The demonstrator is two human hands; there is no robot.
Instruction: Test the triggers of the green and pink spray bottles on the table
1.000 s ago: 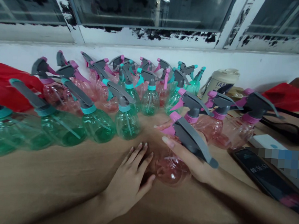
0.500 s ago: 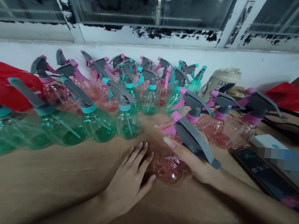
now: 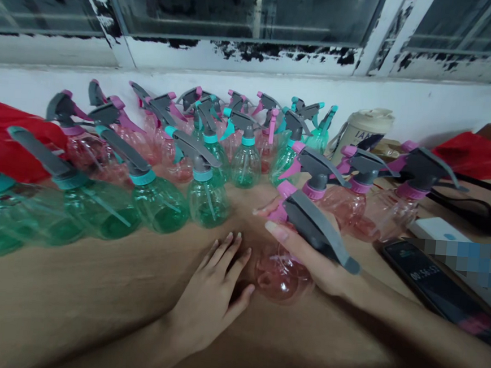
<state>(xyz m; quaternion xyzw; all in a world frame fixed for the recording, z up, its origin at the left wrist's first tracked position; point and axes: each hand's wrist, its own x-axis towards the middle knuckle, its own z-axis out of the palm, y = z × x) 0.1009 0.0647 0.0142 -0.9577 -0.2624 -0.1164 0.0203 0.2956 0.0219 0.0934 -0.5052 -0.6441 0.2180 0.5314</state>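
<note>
My right hand is wrapped around the neck of a pink spray bottle with a grey and pink trigger head. The bottle stands on the table, tilted or upright I cannot tell, and my fingers hide its collar. My left hand lies flat on the wooden table, fingers spread, just left of that bottle and holding nothing. Nearest beyond the left fingertips is a green spray bottle with a turquoise collar. Two more pink spray bottles, one of them at the right, stand behind my right hand.
Several green spray bottles line the left side, with pink ones behind. Red plastic bags lie at both sides. On the right are a lidded cup, a black strap, a phone and a white box. A wall with windows rises behind.
The view has shifted very slightly. Both hands and the held spray bottle keep nearly the same places, and the grip looks unchanged.
</note>
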